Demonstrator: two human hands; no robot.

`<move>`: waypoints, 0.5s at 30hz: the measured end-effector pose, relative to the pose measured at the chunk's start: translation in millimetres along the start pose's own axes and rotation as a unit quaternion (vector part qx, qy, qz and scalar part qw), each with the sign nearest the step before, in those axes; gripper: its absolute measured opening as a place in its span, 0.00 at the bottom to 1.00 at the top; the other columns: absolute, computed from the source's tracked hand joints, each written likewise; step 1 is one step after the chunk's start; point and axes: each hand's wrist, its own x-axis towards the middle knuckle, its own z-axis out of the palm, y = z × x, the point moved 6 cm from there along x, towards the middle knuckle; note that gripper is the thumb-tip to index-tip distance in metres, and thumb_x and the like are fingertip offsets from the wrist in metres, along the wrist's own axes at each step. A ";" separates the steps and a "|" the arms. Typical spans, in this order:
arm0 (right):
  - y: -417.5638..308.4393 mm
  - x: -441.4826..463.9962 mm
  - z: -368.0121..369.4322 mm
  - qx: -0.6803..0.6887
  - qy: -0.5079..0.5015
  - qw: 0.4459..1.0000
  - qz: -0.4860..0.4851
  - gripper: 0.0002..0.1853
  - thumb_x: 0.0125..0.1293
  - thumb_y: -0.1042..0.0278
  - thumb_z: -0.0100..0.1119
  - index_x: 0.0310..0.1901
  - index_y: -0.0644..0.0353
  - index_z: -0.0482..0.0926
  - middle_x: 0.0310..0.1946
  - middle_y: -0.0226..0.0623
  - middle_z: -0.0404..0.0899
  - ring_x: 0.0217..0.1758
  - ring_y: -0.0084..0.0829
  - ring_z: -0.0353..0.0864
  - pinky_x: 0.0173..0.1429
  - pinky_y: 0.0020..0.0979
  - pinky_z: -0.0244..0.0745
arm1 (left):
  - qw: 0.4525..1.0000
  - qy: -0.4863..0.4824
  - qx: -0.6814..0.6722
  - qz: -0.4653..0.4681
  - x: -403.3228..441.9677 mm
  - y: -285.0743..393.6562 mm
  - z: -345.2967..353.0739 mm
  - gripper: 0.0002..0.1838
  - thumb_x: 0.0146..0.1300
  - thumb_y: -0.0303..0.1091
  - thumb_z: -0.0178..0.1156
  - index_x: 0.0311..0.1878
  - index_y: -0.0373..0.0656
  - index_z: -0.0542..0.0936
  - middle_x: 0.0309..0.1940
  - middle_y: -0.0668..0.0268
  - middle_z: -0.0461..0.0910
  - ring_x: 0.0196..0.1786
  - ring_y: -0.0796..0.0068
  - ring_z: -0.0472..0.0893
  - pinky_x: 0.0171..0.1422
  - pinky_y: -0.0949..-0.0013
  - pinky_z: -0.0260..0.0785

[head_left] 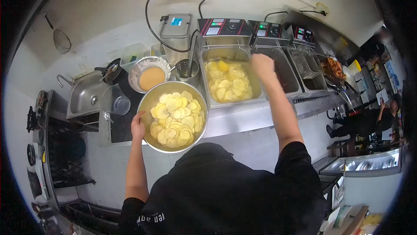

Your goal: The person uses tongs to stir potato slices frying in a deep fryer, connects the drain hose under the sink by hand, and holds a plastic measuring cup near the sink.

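- The left rim of a wide, round, silver metal bowl (pixel 152 101) is being gripped by a bare left hand (pixel 137 125), thumb over the edge, apparently for steadiness.
- Thin, round, pale-yellow slices (pixel 171 103) are being contained in it, near the fryer, seemingly for easy reach.
- More slices (pixel 234 85) are being bathed in yellowish liquid inside a rectangular steel fryer vat (pixel 236 104).
- The bare right hand (pixel 263 66) is being held above the vat's right edge, seemingly curled; its contents cannot be told.

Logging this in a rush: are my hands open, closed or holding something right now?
Left hand: holding the rim of the metal bowl.
Right hand: looks closed; whether it holds anything can't be told.
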 end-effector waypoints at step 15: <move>-57.9 31.3 33.2 -0.062 0.026 0.993 -0.099 0.09 0.55 0.70 0.52 0.28 0.55 0.84 0.29 0.41 0.83 0.35 0.38 0.85 0.37 0.36 0.79 | 0.999 0.002 0.038 0.014 -0.8 7.7 -6.2 0.20 0.61 0.20 0.44 0.52 0.49 0.77 0.50 0.53 0.76 0.55 0.56 0.75 0.58 0.64 0.66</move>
